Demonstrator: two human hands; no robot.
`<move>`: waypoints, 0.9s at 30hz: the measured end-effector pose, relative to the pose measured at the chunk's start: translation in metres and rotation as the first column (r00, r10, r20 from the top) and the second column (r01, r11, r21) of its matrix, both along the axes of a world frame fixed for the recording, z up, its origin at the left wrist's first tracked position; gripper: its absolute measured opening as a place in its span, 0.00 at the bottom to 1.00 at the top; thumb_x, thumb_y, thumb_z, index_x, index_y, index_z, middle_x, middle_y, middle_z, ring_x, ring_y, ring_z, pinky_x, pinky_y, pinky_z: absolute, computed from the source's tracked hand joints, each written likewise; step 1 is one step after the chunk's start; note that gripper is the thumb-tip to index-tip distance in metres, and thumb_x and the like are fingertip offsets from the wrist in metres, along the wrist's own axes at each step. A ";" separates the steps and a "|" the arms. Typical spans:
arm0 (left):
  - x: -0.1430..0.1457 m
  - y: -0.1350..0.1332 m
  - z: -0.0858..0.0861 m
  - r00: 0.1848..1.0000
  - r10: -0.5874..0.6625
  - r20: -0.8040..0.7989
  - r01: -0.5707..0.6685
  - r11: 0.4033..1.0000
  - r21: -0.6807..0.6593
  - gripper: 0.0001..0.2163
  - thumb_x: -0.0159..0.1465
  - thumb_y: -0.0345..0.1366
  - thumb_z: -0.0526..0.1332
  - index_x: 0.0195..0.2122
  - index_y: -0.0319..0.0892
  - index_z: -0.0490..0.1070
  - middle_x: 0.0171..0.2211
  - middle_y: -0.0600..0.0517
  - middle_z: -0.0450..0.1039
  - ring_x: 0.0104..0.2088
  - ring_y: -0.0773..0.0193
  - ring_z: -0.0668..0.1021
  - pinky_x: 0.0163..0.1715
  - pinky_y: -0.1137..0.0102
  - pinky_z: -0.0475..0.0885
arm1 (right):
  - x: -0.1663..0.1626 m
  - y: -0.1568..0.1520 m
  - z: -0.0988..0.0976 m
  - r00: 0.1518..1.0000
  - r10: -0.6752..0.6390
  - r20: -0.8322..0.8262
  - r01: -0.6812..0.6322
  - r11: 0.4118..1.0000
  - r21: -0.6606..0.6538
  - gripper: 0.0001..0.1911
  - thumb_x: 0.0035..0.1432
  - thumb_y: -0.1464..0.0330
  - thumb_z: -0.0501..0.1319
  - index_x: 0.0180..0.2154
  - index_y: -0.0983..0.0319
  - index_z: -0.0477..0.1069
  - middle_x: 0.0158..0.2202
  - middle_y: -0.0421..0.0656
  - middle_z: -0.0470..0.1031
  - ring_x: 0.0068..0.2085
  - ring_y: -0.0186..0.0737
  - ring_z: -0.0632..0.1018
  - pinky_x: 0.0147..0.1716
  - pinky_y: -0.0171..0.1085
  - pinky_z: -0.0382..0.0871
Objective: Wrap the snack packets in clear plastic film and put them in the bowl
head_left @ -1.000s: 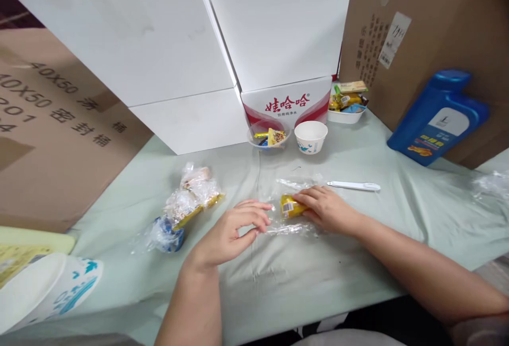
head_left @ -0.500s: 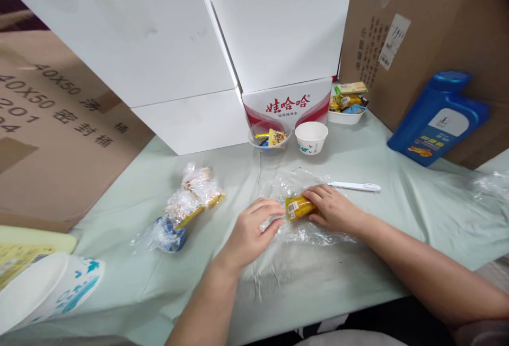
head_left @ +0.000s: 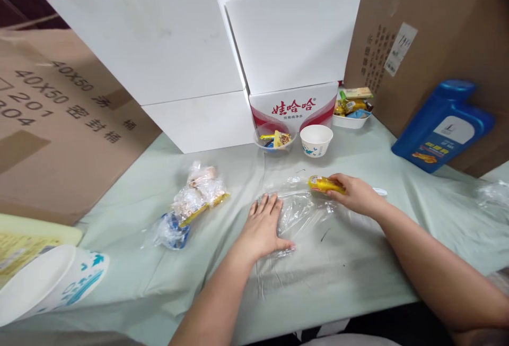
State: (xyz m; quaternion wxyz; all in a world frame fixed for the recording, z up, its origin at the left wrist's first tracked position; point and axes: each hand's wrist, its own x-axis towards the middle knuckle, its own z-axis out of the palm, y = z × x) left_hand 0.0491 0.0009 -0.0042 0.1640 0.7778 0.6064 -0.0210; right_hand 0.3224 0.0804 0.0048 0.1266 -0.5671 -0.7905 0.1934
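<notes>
From my distant post, I see the yellow packet (head_left: 323, 184) in the grip of the right hand (head_left: 354, 195): thumb and fingers are closed around its right end, and the left end is free. The packet lies at 9 to 10 o'clock from this hand, and its long axis runs about from 9 to 3 o'clock. The right hand is therefore the nearer one. From the left hand (head_left: 260, 230), the packet is at 2 o'clock, apart from it.

The left hand's grip is released: the palm faces down, the fingers are spread, and it touches the left side of the clear film (head_left: 301, 210). The film spreads over the tabletop (head_left: 310, 293), at 7 o'clock from the packet. I cannot tell whether the packet touches the film or is above it. The paper cup (head_left: 316, 147) stands at 12 o'clock from the packet.
</notes>
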 end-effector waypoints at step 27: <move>0.018 -0.018 -0.002 0.880 -0.405 0.250 0.370 0.912 0.176 0.28 0.60 0.32 0.62 0.62 0.54 0.61 0.64 0.51 0.60 0.66 0.47 0.58 0.64 0.48 0.55 | -0.123 0.028 0.049 0.702 0.697 0.148 -0.659 0.714 -0.237 0.13 0.63 0.65 0.56 0.44 0.57 0.76 0.36 0.42 0.79 0.36 0.39 0.79 0.36 0.35 0.69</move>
